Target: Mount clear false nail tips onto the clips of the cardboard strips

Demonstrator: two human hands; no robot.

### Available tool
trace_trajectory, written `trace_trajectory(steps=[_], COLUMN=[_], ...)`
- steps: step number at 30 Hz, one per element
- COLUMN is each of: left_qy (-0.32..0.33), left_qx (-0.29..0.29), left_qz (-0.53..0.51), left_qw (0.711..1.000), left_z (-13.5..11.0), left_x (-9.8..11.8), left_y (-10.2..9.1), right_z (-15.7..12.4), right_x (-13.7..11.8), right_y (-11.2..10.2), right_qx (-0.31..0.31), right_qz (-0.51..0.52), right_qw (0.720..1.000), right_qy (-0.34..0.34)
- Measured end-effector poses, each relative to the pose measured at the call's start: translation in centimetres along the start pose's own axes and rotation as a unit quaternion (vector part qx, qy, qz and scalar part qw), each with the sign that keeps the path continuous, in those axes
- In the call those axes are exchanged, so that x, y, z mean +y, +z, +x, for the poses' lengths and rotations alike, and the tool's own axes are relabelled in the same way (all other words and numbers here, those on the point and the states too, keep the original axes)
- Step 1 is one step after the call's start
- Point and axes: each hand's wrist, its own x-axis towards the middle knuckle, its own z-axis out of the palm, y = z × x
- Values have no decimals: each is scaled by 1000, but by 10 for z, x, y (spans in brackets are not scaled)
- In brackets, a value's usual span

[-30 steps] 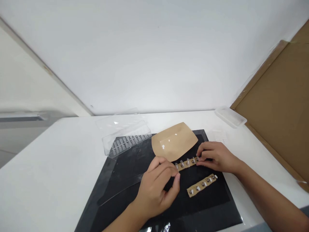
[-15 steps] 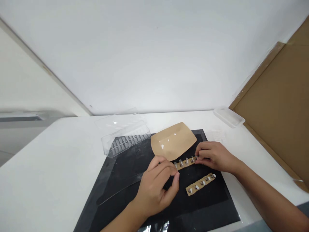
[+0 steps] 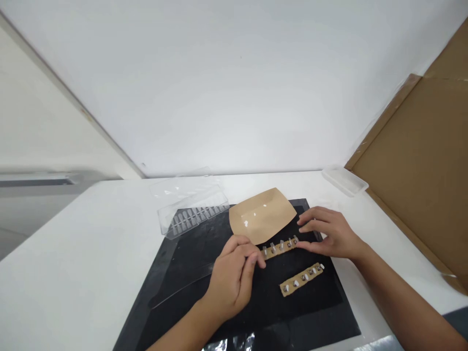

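Right hand (image 3: 331, 234) just released from its pinch: fingers (image 3: 314, 213) spread and lifted off the cardboard strip (image 3: 280, 249), thumb tip now only just beside the strip's right end. Left hand (image 3: 232, 278) curled, fingers pressed together, fingertips at the strip's left end. Pinching or merely touching? Impossible to tell from this view, with the contact hidden behind the fingers. As a result, the strip held, if at all, only from the left.

Strip flat on the black mat (image 3: 314, 317), just below the kraft paper tray (image 3: 261, 217), with clear nail tips and small metal studs in a row along it. Nearer the mat's right edge, a second strip (image 3: 302, 280) with white tips, touched by neither hand.

Past the mat's far left corner, on the white counter (image 3: 66, 234), a clear plastic case of nail tips (image 3: 192, 214) and a clear lid (image 3: 179, 187). Near the counter's far right corner, a shallow clear tray (image 3: 343, 179).
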Motion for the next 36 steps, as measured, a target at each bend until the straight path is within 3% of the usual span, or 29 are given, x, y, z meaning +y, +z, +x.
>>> trace_trajectory(steps=[3, 7, 14, 18, 23, 36], left_qy=[-19, -2, 66, 98, 74, 59], left_qx=[26, 54, 20, 0, -39, -8], left_qz=[-3, -7, 34, -10, 7, 46], left_qw=[999, 999, 997, 995, 996, 997], left_z=[-4, -5, 0, 0, -4, -4], left_x=[-2, -7, -7, -6, -8, -9], left_y=[2, 8, 6, 0, 0, -3], right_z=[-2, -5, -14, -15, -14, -21], right_x=[4, 14, 33, 37, 40, 48], right_y=[-4, 0, 9, 9, 6, 7], right_qx=[59, 79, 57, 39, 41, 32], right_qz=[-1, -22, -31, -23, -22, -17], right_qw=[998, 995, 988, 988, 984, 980], right_qy=[15, 60, 139, 149, 174, 194])
